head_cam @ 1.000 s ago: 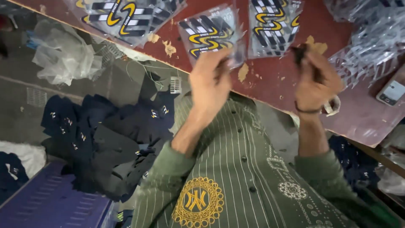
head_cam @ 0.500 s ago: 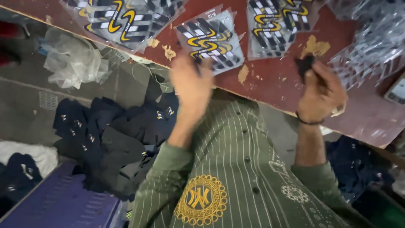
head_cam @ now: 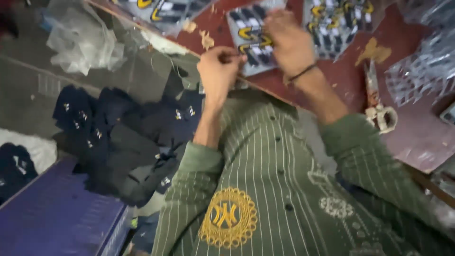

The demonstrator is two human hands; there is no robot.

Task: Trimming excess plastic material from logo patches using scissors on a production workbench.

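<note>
A clear plastic packet [head_cam: 253,40] lies at the near edge of the dark red table [head_cam: 417,137], holding something patterned in black, white and yellow. The left hand [head_cam: 219,71] pinches its lower left corner with the fingers [head_cam: 234,59], and the right hand [head_cam: 289,42] rests on top of it. Just to the right lies a second packet [head_cam: 339,23] with the same colours. At the top left edge, a third such packet [head_cam: 161,9] is partly cut off. On the right side of the table sits a heap of clear wrappers [head_cam: 422,66]. Off the table, upper left, lies a crumpled clear plastic bag [head_cam: 80,40].
</note>
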